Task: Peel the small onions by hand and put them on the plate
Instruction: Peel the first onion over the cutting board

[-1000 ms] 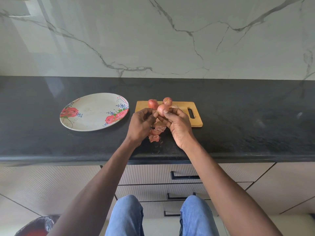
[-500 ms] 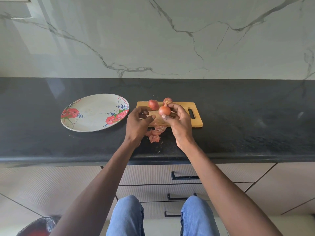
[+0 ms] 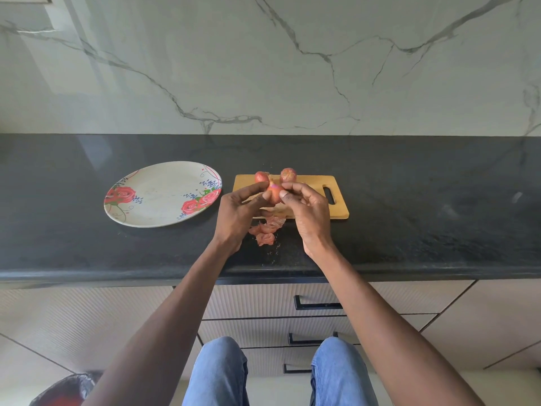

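An onion [image 3: 274, 194] is held above the cutting board [image 3: 336, 210], pinched between the fingertips of the left hand [image 3: 238, 213] and right hand [image 3: 310, 212], its tip tilted up and left. Two more onions [image 3: 261, 177] sit on the board's far edge. The flowered plate [image 3: 159, 197] holds nothing; peels [image 3: 265, 231] lie on the counter [image 3: 409, 230].

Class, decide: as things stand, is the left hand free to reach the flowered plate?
Probably not yet: the left hand pinches the onion together with the right hand. The counter toward the plate looks unobstructed.
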